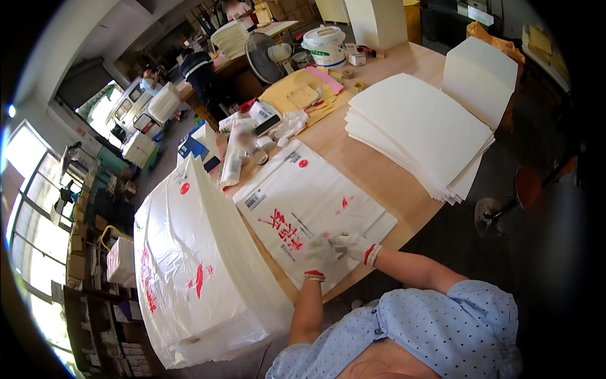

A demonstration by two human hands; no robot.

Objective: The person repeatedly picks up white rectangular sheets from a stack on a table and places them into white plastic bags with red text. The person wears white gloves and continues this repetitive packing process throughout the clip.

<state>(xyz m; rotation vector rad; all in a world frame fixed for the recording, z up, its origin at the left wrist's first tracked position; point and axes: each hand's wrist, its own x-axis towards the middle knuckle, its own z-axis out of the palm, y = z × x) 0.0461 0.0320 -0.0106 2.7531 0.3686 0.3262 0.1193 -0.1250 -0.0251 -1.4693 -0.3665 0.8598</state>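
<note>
A flat pile of white plastic bags [326,201] with red and black print lies on the table in front of me. Over its near end, my left hand [315,254] and my right hand [353,246] come together, both in white gloves with red cuff trim. The right fingers are bent and drawn together beside the left fingertips; whatever they pinch is hidden. White on white, the left fingers blur into the bag beneath them. To the left stands a large block [202,252] wrapped in a similar printed bag.
Stacked white sheets [416,126] fan out on the table's right side, a white panel [480,82] behind them. Farther back are yellow envelopes [293,95], a white bucket [325,45] and a fan [262,58]. A stool [524,189] stands at right. Other people work in the background.
</note>
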